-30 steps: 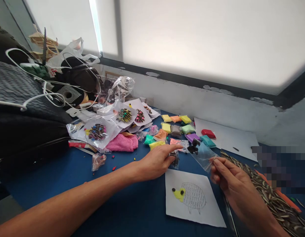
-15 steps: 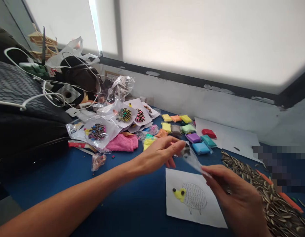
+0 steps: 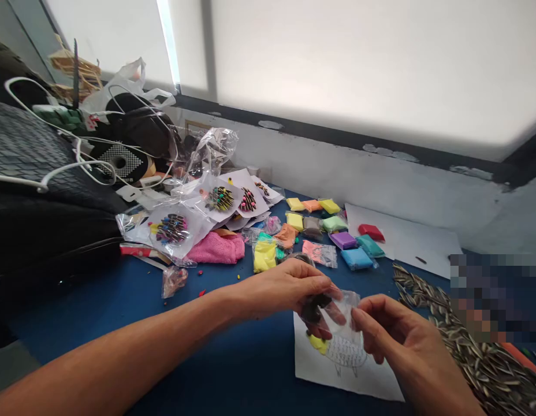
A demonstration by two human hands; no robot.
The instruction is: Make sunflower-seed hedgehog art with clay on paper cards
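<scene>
Both hands hold one small clear plastic bag (image 3: 337, 312) with dark clay inside, just above a white sheet with a hedgehog drawing (image 3: 350, 370). My left hand (image 3: 285, 289) grips the bag's left side where the dark lump sits. My right hand (image 3: 398, 341) pinches its right edge. The drawing has a yellow clay face, partly hidden under the bag. Beyond my hands lie several small bags of coloured clay (image 3: 337, 240) on the blue table (image 3: 233, 370).
A heap of striped sunflower seeds (image 3: 467, 346) covers the table at the right. Finished hedgehog pictures in clear bags (image 3: 177, 228), a pink cloth (image 3: 218, 248), cables and a black bag crowd the left. A white paper sheet (image 3: 419, 240) lies by the wall.
My left hand left the clay bags on the table and came back to the clear bag. Both hands drew the bag nearer, down over the drawing.
</scene>
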